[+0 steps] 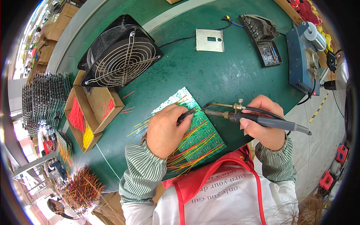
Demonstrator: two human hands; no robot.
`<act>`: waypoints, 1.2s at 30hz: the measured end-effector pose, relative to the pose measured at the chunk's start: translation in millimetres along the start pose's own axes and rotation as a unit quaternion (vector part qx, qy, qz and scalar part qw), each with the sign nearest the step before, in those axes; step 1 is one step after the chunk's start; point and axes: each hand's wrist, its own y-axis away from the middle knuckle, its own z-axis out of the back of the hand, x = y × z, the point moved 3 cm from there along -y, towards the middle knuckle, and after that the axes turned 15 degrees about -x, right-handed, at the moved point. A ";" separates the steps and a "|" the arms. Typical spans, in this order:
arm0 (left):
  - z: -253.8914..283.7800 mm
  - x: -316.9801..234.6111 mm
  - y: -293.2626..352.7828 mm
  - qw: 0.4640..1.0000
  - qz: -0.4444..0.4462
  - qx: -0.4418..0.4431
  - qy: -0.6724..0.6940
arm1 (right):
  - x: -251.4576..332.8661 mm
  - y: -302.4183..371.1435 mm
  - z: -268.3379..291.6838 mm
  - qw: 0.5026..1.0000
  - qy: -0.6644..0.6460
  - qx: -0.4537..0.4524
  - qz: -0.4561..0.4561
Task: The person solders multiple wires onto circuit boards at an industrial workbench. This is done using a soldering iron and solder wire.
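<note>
Red and yellow wires (pixel 80 123) fill a cardboard box (pixel 93 108) at the left of the green counter (pixel 210 71), before a black fan (pixel 120 52). Left hand (pixel 165 129) pinches wires against the green circuit board (pixel 198 135) mid-counter. Right hand (pixel 264 122) is closed around a soldering iron (pixel 255 119), its tip just over the board's upper edge.

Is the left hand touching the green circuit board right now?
Touching. In the head view the left hand lies flat on the green circuit board, fingers pressed over the wires there, no gap visible.
</note>
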 end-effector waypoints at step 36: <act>28.6 4.6 83.4 0.997 0.020 -0.061 -0.043 | 3.7 41.4 -27.6 0.985 0.021 0.108 0.134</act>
